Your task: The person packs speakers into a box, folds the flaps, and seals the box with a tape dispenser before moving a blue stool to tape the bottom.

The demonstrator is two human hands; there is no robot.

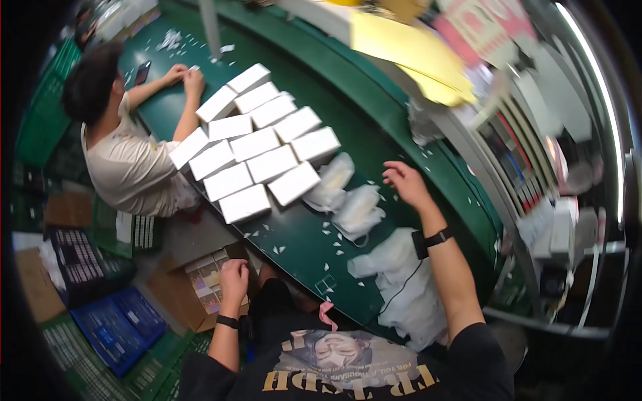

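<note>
My right hand (405, 182) reaches over the green table, its fingers apart and holding nothing. To its left lie white plastic bags (360, 210) with pale contents that I cannot make out. My left hand (234, 277) is off the table's near edge, above an open cardboard box (175, 294). Its fingers are curled in, and nothing shows in them. Rows of white boxes (269, 164) stand close together on the table, farther left than the bags. A larger white plastic bag (400, 281) lies beside my right forearm, with a thin dark cord across it.
A co-worker (137, 147) sits at the far left, handling something small. A phone (142, 72) lies near them. White scraps dot the green tabletop (294, 234). Blue crates (120, 327) and green crates stand on the left floor. Yellow sheets (414, 57) lie on a shelf above.
</note>
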